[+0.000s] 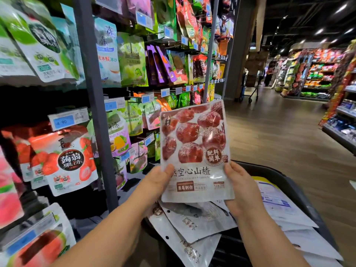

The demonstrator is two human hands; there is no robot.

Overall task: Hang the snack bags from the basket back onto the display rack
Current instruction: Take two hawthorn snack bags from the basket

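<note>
Snack bag (194, 151), white with red hawthorn fruit printed on it, is held upright above the basket (269, 171), front toward the camera. It is pinched at both lower side edges. The left grip (158, 182) is on the left edge, thumb laid over the front, fingers hidden behind. The right grip (240, 187) is on the right edge, thumb likewise on the front. The bag's upper half stands free above both grips. More white bags (192, 220) are piled flat in the black basket directly below, with punched holes seen near some edges. The display rack (96, 112) is just left of the held bag — grey upright post, hooks loaded with hanging bags, blue price tags (65, 120) at the hook ends. Wooden aisle floor (279, 141) is seen at right.
</note>
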